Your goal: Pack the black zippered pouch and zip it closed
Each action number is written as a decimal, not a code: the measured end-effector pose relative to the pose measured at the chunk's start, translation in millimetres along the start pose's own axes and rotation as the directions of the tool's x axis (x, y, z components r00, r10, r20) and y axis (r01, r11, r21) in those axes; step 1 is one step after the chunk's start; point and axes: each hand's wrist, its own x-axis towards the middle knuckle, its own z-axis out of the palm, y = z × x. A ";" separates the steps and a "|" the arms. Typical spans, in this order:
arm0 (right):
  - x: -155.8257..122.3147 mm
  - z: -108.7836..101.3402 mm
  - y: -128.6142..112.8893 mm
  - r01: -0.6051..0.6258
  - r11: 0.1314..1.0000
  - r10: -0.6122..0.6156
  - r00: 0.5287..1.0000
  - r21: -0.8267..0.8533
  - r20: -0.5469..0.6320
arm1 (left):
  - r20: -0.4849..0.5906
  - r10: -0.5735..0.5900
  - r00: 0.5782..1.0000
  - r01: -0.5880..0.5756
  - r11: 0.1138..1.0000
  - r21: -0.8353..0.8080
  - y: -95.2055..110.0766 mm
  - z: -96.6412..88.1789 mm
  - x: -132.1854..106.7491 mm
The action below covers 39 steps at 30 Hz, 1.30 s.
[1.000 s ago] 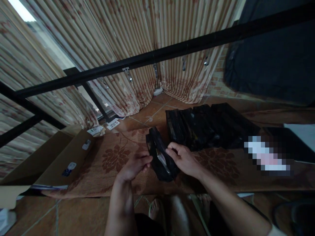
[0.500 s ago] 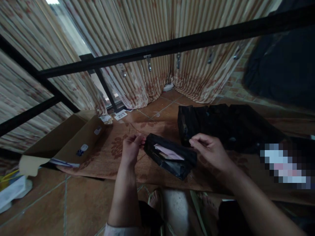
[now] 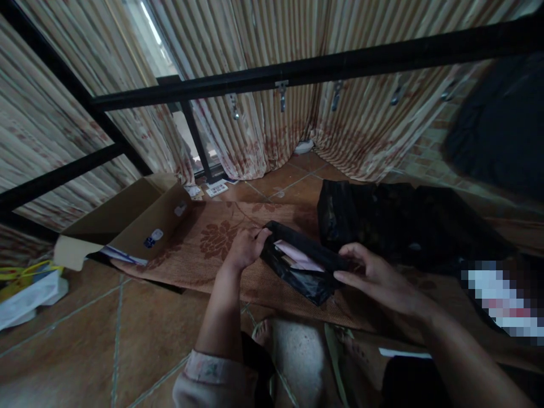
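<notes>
A small black plastic package [image 3: 293, 279] with a pale pink, flat piece [image 3: 300, 256] showing on its top sits between my hands, above the patterned cloth. My left hand [image 3: 249, 247] is closed on its left end, thumb and fingers pinching the upper corner. At the right end, my right hand [image 3: 374, 277] has its thumb on the near side and fingers on the far side, the package's end between them. Behind it lies a larger black plastic bundle [image 3: 391, 221], close to my right fingers.
An opened cardboard box [image 3: 140, 232] stands left on the brown floral cloth [image 3: 212, 272]. White packaging with yellow straps [image 3: 38, 294] lies on the tiled floor. A black metal rail [image 3: 255, 82] with small hooks crosses before striped curtains [image 3: 276, 34]. A blurred-out item [image 3: 501, 300] is at right.
My right hand has come down from above the package onto its right end, its fingers spreading around it. My left hand has taken a fuller hold. The view has shifted slightly.
</notes>
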 end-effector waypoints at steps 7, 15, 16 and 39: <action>0.1 4.9 -0.3 0.095 0.994 -0.093 0.995 -0.055 0.032 | 0.035 -0.109 0.993 0.099 0.970 0.221 11.6 0.2 2.0; 0.3 9.6 2.2 0.171 0.939 -0.184 0.983 -0.299 -0.017 | 0.052 -0.037 0.998 0.047 0.976 -0.211 10.7 11.0 5.4; 0.5 9.9 2.7 0.192 0.931 -0.210 0.977 -0.311 -0.024 | 0.054 -0.046 0.997 0.060 0.958 -0.282 10.6 11.5 4.7; 6.3 26.5 -20.9 0.364 0.834 -0.487 0.839 -0.414 -0.242 | 0.122 -0.374 0.920 0.305 0.483 -0.820 8.1 2.0 -4.3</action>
